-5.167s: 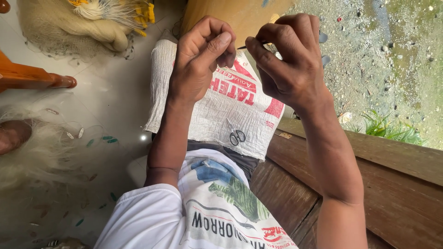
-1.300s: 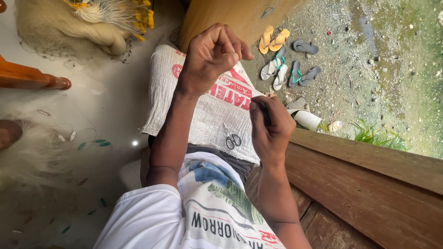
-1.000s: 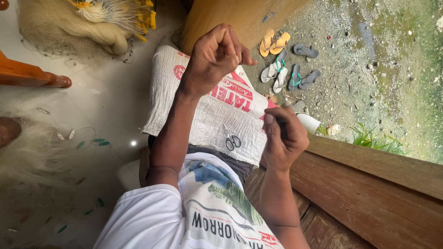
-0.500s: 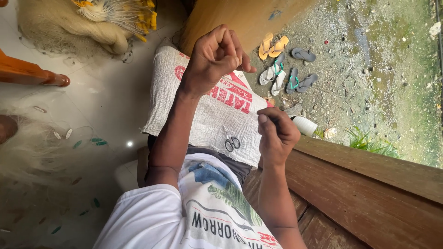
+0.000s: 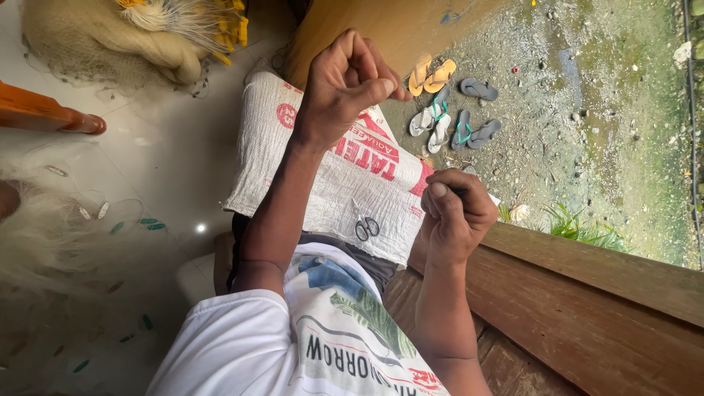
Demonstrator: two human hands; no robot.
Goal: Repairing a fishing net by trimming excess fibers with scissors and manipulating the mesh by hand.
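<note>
My left hand (image 5: 345,81) is raised over my lap, its fingers curled and the thumb pressed to the forefinger. No thread shows in that pinch. My right hand (image 5: 456,214) is lower and nearer my body, clenched in a fist around a thin dark tool (image 5: 460,192); only the tool's tip shows. A white woven sack (image 5: 290,147) with red print lies across my lap under both hands. Small scissors (image 5: 365,228) rest on the sack, just left of my right hand.
Pale fishing net (image 5: 44,249) with green and white floats is heaped on the tiled floor at left. More net with yellow floats (image 5: 110,37) lies at top left. A wooden ledge (image 5: 587,308) runs at right. Several sandals (image 5: 447,103) lie on the gravel beyond.
Five seconds ago both hands were together up high. My right hand has since dropped down toward my body. My left hand stays raised.
</note>
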